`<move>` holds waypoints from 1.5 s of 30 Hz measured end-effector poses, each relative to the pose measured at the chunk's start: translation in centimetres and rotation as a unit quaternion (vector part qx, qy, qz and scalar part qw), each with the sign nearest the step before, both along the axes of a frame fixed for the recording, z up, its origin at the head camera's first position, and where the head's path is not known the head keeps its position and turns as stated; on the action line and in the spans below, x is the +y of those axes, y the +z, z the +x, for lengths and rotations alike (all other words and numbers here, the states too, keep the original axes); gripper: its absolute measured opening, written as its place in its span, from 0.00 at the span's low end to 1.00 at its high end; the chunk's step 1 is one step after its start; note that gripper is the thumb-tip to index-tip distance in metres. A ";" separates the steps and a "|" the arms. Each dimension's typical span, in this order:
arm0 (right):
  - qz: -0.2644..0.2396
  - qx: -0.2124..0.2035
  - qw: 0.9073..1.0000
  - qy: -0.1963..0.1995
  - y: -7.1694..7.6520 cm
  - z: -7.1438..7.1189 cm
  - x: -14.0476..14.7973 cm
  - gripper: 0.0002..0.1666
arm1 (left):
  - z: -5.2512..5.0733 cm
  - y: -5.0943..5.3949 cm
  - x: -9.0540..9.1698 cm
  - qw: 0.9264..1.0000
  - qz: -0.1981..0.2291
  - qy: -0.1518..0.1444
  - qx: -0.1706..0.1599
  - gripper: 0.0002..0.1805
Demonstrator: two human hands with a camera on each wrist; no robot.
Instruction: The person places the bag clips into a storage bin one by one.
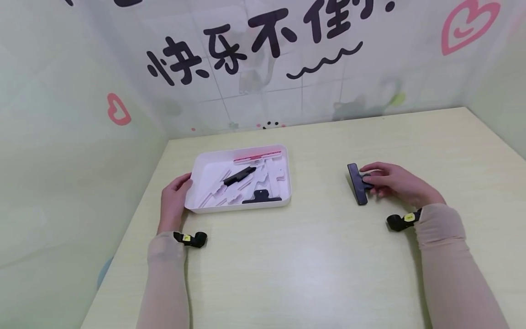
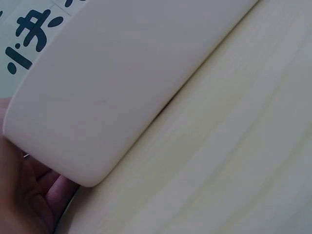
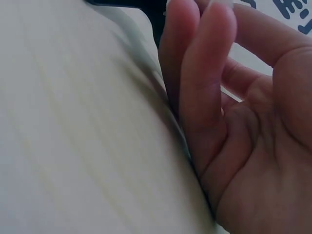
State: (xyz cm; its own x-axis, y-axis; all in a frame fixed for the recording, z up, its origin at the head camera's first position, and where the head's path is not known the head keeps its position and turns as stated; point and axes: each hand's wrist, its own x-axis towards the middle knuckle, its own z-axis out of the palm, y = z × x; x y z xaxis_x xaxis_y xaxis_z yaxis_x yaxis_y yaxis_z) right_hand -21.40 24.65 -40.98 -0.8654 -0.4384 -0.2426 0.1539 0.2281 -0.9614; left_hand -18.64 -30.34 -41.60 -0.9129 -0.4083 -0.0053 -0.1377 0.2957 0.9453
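Observation:
A dark, wide-barred bag clip (image 1: 357, 184) is pinched at its handle by my right hand (image 1: 396, 185), a little above the table on the right. In the right wrist view, part of the dark clip (image 3: 153, 14) shows past the fingers (image 3: 207, 73). At the left end of a shallow white tray (image 1: 240, 209), my left hand (image 1: 173, 201) grips the wall. The left wrist view has the hand (image 2: 34, 200) at the tray's corner (image 2: 92, 161). Inside the tray lie several white clips (image 1: 263, 176), a pink-and-white clip (image 1: 257, 157), a black clip (image 1: 239, 176) and another dark clip (image 1: 261, 196).
The pale wooden table (image 1: 296, 256) stretches between my arms and past the tray. A whitish sheet with black characters (image 1: 269, 32) hangs behind its far edge, and pale panels (image 1: 53, 160) stand at the sides. Each wrist bears a small black camera (image 1: 200, 239).

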 end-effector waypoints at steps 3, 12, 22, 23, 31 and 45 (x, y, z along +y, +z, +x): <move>-0.001 0.004 1.000 0.006 0.1 0.0 -0.4 0.28 | 0.0 0.1 0.1 1.000 -0.004 -0.002 0.005 0.21; -0.004 0.004 1.000 -0.011 0.0 -0.1 -1.4 0.27 | 0.0 0.2 0.1 1.000 -0.010 0.003 0.006 0.21; 0.008 0.019 0.999 -0.042 0.1 -0.3 -4.0 0.30 | -0.1 -0.1 0.2 1.000 -0.005 0.002 0.005 0.22; 0.008 0.022 0.999 -0.048 0.1 -0.3 -4.2 0.30 | -0.1 0.0 0.2 1.000 -0.007 0.001 0.004 0.22; -0.033 0.046 0.993 -0.107 -0.4 -0.5 -5.8 0.30 | 0.0 0.1 0.1 1.000 0.001 0.000 0.004 0.21; -0.122 0.054 0.975 -0.176 -0.4 -1.1 -7.9 0.25 | -0.1 0.0 0.2 1.000 -0.007 -0.002 0.002 0.22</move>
State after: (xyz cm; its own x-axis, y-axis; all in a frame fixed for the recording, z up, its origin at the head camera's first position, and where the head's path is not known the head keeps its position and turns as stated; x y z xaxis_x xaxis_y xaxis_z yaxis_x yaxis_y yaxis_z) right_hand -22.49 16.75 -41.34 -0.9874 -0.1428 -0.0681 0.0770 -0.0575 -0.9954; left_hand -18.71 -30.10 -41.59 -0.9147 -0.4042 0.0049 -0.1320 0.3101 0.9415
